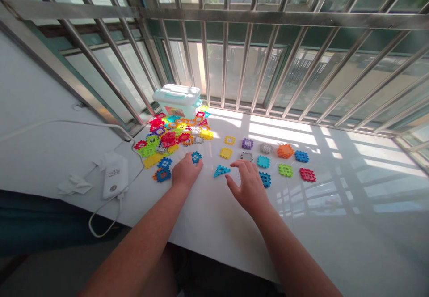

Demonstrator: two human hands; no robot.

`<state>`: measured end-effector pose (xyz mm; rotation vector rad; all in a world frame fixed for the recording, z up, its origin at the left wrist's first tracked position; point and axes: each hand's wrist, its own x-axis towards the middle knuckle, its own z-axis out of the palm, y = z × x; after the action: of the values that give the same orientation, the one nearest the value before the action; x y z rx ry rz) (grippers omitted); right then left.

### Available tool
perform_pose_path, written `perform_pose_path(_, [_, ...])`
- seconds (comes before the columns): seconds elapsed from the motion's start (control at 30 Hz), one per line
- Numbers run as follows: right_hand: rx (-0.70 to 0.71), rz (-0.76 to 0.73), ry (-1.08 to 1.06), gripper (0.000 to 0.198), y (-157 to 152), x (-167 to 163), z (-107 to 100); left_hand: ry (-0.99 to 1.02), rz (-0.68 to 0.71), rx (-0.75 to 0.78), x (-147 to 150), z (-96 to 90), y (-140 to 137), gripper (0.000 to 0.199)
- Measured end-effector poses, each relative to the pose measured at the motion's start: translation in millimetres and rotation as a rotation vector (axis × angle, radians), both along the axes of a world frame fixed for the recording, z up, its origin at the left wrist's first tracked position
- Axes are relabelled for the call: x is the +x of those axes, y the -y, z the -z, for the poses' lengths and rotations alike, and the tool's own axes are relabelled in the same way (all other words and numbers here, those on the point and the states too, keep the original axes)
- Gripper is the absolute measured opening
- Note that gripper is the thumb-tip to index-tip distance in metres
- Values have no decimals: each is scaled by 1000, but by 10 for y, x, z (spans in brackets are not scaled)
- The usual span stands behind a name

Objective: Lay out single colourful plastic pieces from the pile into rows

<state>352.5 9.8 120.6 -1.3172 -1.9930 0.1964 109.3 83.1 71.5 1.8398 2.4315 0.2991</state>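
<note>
Both hands lie low over the white table (214, 225), near its middle. The left hand (185, 173) is loosely curled, knuckles up, and its fingertips pinch or touch a small blue square tile (196, 156); it seems to hold the tile, but the fingers hide the contact, so I cannot tell for sure. The right hand (247, 185) is open and flat, fingers spread a little, holding nothing. Its fingertips reach toward a grey square tile (246, 156) and partly cover a darker blue tile (265, 179) beside the hand. Between the two hands lies a light blue triangle tile (221, 170), touching neither of them. Behind the left hand there is a mixed pile of coloured tiles (170, 138), where single pieces are hard to make out, and a pale lidded box (177, 100) stands at the window bars. Both forearms are cut off by the lower edge.
</note>
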Motion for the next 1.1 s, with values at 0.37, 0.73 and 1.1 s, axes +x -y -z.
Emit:
perform_pose_path(0.37, [-177,-25,30,23,-221,-502,74,65,-7,12,-17,-21,41,53])
perform_pose_path(0.73, [-471,53,380,37,-1046,-1460,-21,95,0,-77,-37,-105,41,28])
perform_pose_path(1.1, [-534,-4,464,32,-1267,-1538,-37,118,-13,-52,-47,-65,36,29])
